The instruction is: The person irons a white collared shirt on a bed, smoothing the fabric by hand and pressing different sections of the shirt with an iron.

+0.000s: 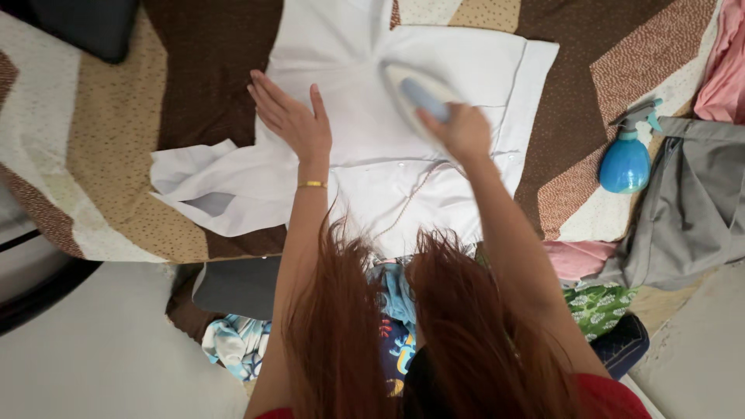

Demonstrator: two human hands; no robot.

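A white shirt [365, 167] lies spread flat on a brown, tan and cream patterned cover [109, 147]. My left hand [293, 118] rests flat on the shirt, fingers apart, a gold bangle on the wrist. My right hand [462, 130] grips the blue handle of a white iron [407, 91] that sits on the shirt's upper right part. The iron is blurred. My long reddish hair hangs over the lower middle of the view and hides the shirt's near edge.
A blue spray bottle [627, 155] lies on the cover at the right, beside a grey garment [691, 202] and a pink cloth [725, 70]. Pink, green and blue patterned clothes [601, 306] are heaped at the near edge. A dark cushion [85, 27] sits top left.
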